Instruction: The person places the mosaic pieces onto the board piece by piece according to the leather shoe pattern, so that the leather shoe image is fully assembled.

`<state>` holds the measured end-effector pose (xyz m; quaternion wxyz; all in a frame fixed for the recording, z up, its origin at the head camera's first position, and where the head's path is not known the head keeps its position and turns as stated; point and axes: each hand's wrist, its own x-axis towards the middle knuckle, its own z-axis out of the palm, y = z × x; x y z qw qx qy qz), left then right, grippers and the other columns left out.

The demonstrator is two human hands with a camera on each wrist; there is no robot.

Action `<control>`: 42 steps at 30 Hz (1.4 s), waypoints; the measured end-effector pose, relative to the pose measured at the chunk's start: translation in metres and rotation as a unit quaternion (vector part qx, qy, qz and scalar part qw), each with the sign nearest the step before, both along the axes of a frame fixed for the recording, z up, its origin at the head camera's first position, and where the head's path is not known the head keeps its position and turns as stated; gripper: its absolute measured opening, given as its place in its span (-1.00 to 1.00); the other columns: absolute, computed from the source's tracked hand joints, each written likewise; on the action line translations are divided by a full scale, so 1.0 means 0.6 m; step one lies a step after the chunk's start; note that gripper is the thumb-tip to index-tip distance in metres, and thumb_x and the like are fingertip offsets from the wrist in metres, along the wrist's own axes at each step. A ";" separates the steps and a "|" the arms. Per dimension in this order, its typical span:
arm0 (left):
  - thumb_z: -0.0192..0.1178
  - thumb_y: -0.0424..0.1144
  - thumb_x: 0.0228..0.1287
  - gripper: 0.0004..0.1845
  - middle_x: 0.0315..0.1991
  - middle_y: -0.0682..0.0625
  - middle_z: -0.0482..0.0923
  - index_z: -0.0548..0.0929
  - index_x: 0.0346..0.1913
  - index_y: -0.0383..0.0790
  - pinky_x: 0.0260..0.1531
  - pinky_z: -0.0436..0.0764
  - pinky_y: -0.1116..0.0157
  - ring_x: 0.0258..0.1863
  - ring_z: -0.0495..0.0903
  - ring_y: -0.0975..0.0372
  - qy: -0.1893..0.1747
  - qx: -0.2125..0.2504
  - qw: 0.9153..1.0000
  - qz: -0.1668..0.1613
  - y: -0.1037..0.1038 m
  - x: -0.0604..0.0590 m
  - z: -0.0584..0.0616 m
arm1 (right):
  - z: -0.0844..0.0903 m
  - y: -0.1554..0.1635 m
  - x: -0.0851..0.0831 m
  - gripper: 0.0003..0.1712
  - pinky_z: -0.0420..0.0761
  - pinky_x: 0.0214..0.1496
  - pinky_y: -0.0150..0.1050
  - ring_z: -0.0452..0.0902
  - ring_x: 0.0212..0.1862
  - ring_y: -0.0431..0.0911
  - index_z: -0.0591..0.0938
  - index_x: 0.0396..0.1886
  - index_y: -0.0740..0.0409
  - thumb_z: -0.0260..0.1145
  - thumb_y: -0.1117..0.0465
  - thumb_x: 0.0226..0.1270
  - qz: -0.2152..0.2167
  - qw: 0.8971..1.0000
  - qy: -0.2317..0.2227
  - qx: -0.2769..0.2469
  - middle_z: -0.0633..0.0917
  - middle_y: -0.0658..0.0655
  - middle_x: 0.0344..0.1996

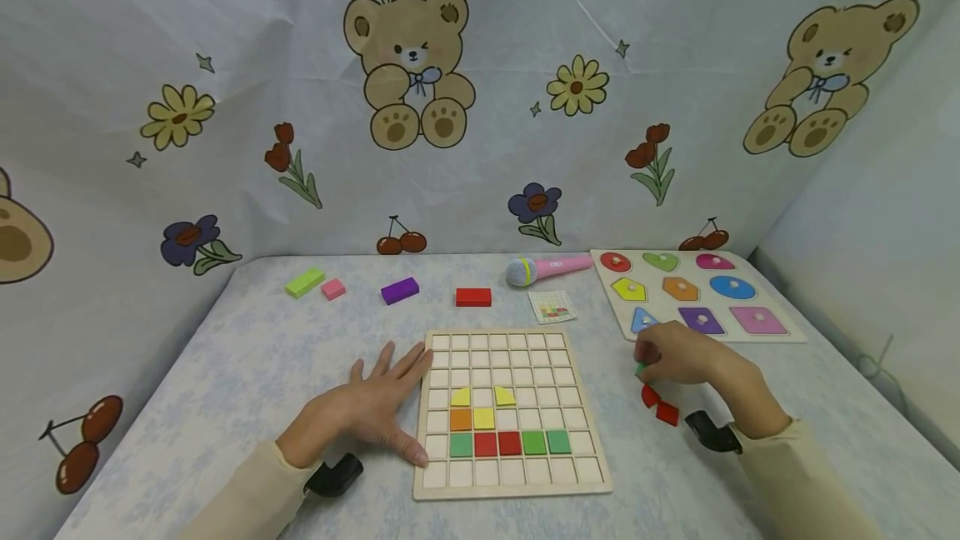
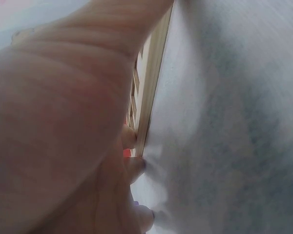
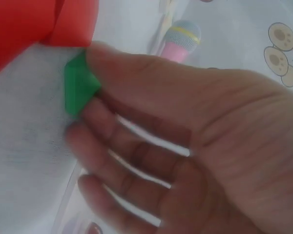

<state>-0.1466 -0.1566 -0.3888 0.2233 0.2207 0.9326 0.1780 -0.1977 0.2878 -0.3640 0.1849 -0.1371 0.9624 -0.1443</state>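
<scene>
A wooden grid board (image 1: 442, 480) lies mid-table with coloured tiles in some cells: yellow, orange, red and green. My left hand (image 1: 375, 402) rests spread at its left edge, thumb and fingertips touching the frame. To the right of the board, my right hand (image 1: 686, 354) pinches a small green tile (image 3: 77, 85) between thumb and fingers, just above the table. Two red tiles (image 1: 667, 413) lie below that hand, one of them with a curved edge. In the left wrist view, the board's side (image 2: 149, 92) shows beyond the palm.
A shape puzzle board (image 1: 750, 290) stands at the back right, close to my right hand. Beside it lie a pink toy microphone (image 1: 558, 266) and a small pattern card (image 1: 552, 307). Red (image 1: 473, 297), purple (image 1: 400, 291), pink (image 1: 333, 289) and green (image 1: 304, 282) blocks line the back.
</scene>
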 end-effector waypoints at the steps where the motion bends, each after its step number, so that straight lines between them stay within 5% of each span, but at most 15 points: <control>1: 0.52 0.38 -0.21 0.48 0.65 -0.07 -0.37 -0.18 0.63 -0.12 0.29 -0.29 -0.51 0.58 -0.44 -0.23 0.000 0.000 1.000 0.000 0.000 0.000 0.000 | 0.000 0.000 0.000 -0.74 0.66 -0.17 -0.16 0.51 -0.28 -0.13 0.64 -0.26 0.12 0.55 0.19 0.13 -0.005 1.000 0.002 0.006 0.64 -0.01 -0.38; 14: 0.51 0.39 -0.21 0.48 0.65 -0.06 -0.38 -0.19 0.64 -0.11 0.30 -0.27 -0.51 0.58 -0.44 -0.23 -0.005 -0.005 1.000 0.002 -0.001 0.000 -0.003 | -0.014 -0.050 -0.003 -0.79 0.57 -0.30 -0.27 0.45 -0.40 -0.16 0.66 -0.28 0.09 0.50 0.14 0.15 0.020 0.998 0.058 0.022 0.59 -0.05 -0.47; 25: 0.51 0.39 -0.20 0.48 0.65 -0.09 -0.39 -0.20 0.63 -0.12 0.27 -0.26 -0.53 0.57 -0.42 -0.26 -0.006 0.002 1.000 0.002 -0.004 0.004 -0.008 | 0.009 -0.158 0.028 -0.80 0.47 -0.34 -0.30 0.41 -0.39 -0.20 0.63 -0.36 0.00 0.51 0.11 0.14 0.114 0.987 0.110 0.033 0.56 -0.08 -0.46; 42: 0.50 0.42 -0.23 0.49 0.66 -0.07 -0.37 -0.20 0.64 -0.08 0.29 -0.26 -0.52 0.58 -0.43 -0.24 0.006 -0.003 1.000 -0.002 -0.002 -0.001 -0.004 | 0.004 -0.281 0.061 -0.79 0.50 -0.24 -0.36 0.41 -0.35 -0.28 0.65 -0.25 -0.06 0.49 0.05 0.20 0.253 0.962 0.096 0.031 0.56 -0.17 -0.41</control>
